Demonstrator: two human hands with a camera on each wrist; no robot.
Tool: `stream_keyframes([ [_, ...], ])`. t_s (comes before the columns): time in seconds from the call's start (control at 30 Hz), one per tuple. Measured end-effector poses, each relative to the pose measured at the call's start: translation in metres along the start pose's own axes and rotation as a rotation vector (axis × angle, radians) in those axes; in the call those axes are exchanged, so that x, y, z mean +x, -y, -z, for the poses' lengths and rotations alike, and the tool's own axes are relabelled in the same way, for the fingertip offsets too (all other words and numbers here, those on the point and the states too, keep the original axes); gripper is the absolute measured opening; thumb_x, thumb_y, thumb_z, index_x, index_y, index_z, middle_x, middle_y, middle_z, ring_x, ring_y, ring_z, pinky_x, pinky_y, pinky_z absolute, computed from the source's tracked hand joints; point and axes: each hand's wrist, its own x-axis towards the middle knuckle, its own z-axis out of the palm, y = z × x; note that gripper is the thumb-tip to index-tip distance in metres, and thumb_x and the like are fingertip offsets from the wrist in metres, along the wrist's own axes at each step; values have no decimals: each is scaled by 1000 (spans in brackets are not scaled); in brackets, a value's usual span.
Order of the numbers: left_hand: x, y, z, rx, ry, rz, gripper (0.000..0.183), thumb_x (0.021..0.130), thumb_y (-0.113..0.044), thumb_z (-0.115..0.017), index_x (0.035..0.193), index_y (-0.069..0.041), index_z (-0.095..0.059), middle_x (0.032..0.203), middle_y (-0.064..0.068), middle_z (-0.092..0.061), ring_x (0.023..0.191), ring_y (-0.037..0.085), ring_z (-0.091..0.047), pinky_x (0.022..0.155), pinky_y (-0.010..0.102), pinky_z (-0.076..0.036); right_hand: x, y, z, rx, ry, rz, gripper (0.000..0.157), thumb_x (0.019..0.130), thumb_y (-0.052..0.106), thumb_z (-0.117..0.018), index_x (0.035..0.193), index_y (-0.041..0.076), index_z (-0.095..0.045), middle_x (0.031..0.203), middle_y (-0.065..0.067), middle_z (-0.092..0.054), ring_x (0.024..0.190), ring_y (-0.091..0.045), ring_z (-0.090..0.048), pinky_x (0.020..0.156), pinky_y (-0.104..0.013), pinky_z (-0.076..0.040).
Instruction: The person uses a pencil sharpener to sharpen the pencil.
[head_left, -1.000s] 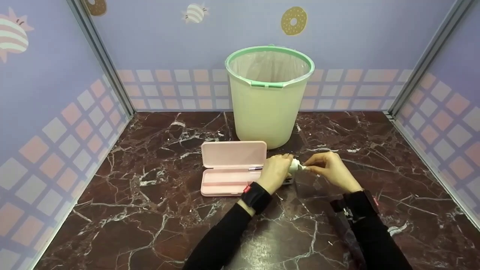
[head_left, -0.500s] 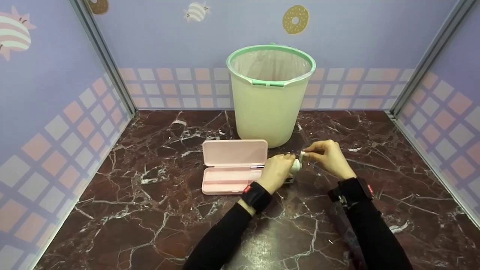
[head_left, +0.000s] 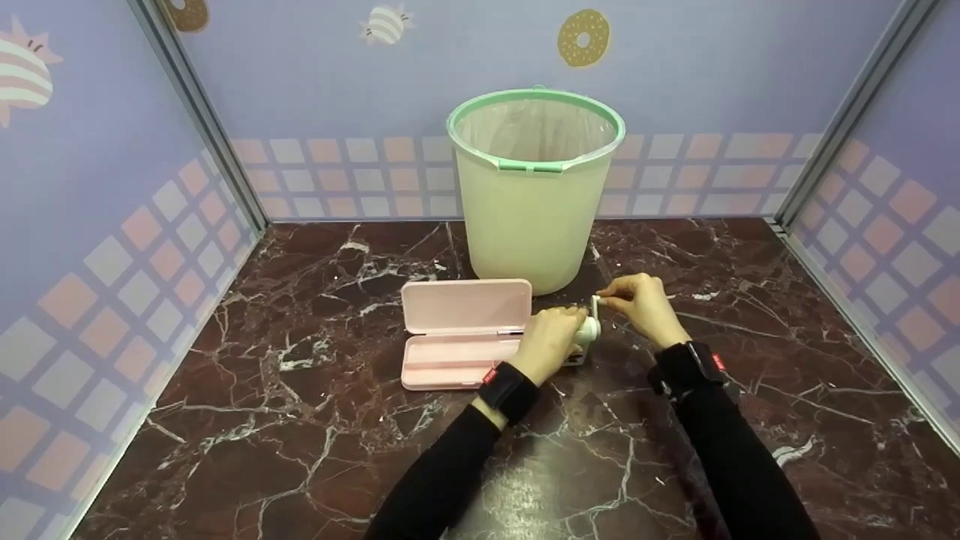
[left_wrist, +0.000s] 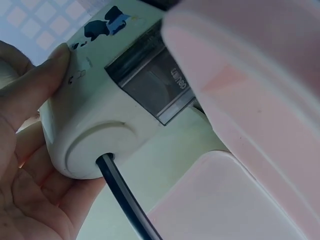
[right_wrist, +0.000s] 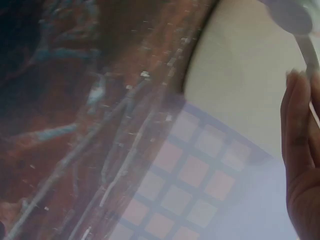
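A white crank pencil sharpener (left_wrist: 90,105) with dark blue markings and a clear shavings drawer (left_wrist: 157,82) fills much of the left wrist view. A dark pencil (left_wrist: 127,200) sticks out of its round hole. My left hand (head_left: 549,341) grips the sharpener's body from above, thumb on one side and fingers round the other. With thumb and fingertips, my right hand (head_left: 641,309) pinches the crank handle (head_left: 595,309), which points up in the head view. In the right wrist view, the crank runs into the fingers at the right edge.
An open pink pencil case (head_left: 450,367) lies left of the sharpener, its lid raised. Behind stands a pale bin (head_left: 529,217) with a green rim and a plastic liner. Patterned panels (head_left: 330,82) close off the back and sides of the dark marbled table (head_left: 315,435).
My right hand has moved up and left, swinging the crank from pointing right and toward me to upright. The left hand keeps its grip on the sharpener.
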Motion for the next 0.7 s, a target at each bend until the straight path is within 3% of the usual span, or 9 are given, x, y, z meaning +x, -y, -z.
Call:
stream_keyframes([
  [0.27, -1, 1, -1, -3, 1, -5, 44, 77, -33, -81, 115, -18, -66, 113, -3, -73, 94, 17, -71, 78, 30, -57, 6, 0, -2, -73, 39, 0, 5, 80, 3, -78, 83, 0, -77, 84, -16, -76, 69, -14, -62, 61, -14, -45],
  [0.4, -1, 2, 0, 2, -12, -4, 45, 76, -33, -82, 115, -17, -66, 115, -2, -73, 94, 17, -71, 78, 30, -57, 10, -2, -4, -96, 71, 11, 6, 80, 5, -77, 82, -1, -77, 84, -16, -76, 71, -18, -65, 66, -23, -51],
  [0.57, -1, 1, 0, 13, -8, 2, 47, 76, -35, -81, 118, -18, -66, 118, -3, -72, 96, 16, -71, 79, 29, -57, 11, -7, -12, -123, 129, 12, 5, 81, 1, -76, 78, -3, -74, 81, -18, -75, 71, -21, -68, 68, -32, -55],
  [0.7, -3, 1, 1, 1, -8, 1, 50, 76, -36, -80, 121, -19, -66, 121, -3, -71, 100, 15, -70, 81, 29, -57, 8, -16, -18, -114, 210, 63, 6, 79, -3, -73, 73, -2, -72, 73, -14, -73, 64, -18, -64, 64, -34, -54],
])
